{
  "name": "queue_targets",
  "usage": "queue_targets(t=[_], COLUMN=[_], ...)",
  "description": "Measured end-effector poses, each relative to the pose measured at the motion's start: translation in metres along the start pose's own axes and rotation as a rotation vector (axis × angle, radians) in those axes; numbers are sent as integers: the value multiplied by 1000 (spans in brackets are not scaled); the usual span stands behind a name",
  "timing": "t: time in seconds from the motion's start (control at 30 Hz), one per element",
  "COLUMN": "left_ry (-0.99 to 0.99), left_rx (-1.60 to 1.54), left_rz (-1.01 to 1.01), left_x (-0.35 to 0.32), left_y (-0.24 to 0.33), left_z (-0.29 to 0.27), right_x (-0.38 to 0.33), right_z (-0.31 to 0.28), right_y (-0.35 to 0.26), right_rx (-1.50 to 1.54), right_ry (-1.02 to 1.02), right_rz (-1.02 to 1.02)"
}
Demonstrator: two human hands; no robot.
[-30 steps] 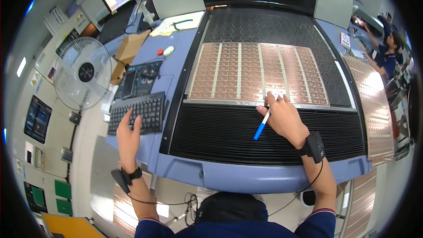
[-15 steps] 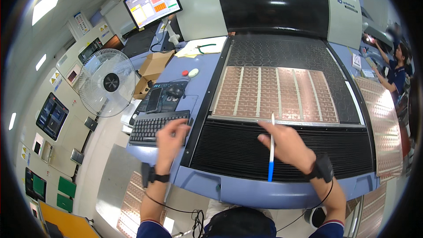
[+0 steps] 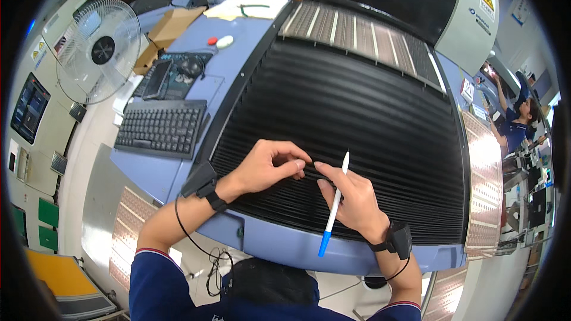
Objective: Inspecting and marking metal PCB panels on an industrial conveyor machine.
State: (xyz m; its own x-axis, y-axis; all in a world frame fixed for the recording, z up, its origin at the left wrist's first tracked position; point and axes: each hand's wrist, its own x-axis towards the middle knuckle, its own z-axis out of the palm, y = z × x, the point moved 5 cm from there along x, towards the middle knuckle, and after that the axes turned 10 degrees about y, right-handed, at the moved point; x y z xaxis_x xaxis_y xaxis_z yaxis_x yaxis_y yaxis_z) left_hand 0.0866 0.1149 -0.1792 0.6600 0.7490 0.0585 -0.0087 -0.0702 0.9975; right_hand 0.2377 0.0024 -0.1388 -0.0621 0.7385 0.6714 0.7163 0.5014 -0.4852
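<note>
My right hand [image 3: 357, 199] holds a white marker pen [image 3: 334, 211] with a blue cap end, slanting across the fingers with its blue end toward me. Close beside it, my left hand [image 3: 267, 167] is curled, thumb and forefinger drawn together; anything in that pinch is too small to make out. The fingertips of both hands nearly meet above the black ribbed bellows cover [image 3: 351, 107] of a machine. Beyond, at the machine's opening, lies a copper-coloured panel [image 3: 339, 28] of printed circuits in pale-striped columns.
On the blue left ledge are a keyboard [image 3: 159, 128], mouse [image 3: 190, 66], phone [image 3: 156, 80], red button [image 3: 212, 41] and white button [image 3: 225, 42]. Pliers [image 3: 253, 6] lie on paper farther back. A fan [image 3: 98, 50] stands left. More panels [image 3: 485, 184] rest right, near another person [image 3: 513, 128].
The panel has moved away toward the machine's dark housing, and the bellows now stretches over the bed. My left hand has come from beside the keyboard to my right hand, which still holds the pen.
</note>
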Motion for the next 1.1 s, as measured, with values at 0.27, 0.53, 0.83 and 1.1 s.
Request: queue_targets(t=[0.27,0.53,0.83,1.1], left_ry=[-67,-86,-36,-63], left_rx=[71,118,134,99], left_rz=[154,211,223,175], left_x=[-4,-3,-5,-3], left_y=[9,13,14,5], left_z=[6,8,7,6], right_x=[-10,-10,-8,-12], right_z=[8,9,10,15], right_y=[-1,-1,-4,-3], right_rx=[22,27,-4,35], right_ry=[-15,42,12,35], right_rz=[-51,-55,12,64])
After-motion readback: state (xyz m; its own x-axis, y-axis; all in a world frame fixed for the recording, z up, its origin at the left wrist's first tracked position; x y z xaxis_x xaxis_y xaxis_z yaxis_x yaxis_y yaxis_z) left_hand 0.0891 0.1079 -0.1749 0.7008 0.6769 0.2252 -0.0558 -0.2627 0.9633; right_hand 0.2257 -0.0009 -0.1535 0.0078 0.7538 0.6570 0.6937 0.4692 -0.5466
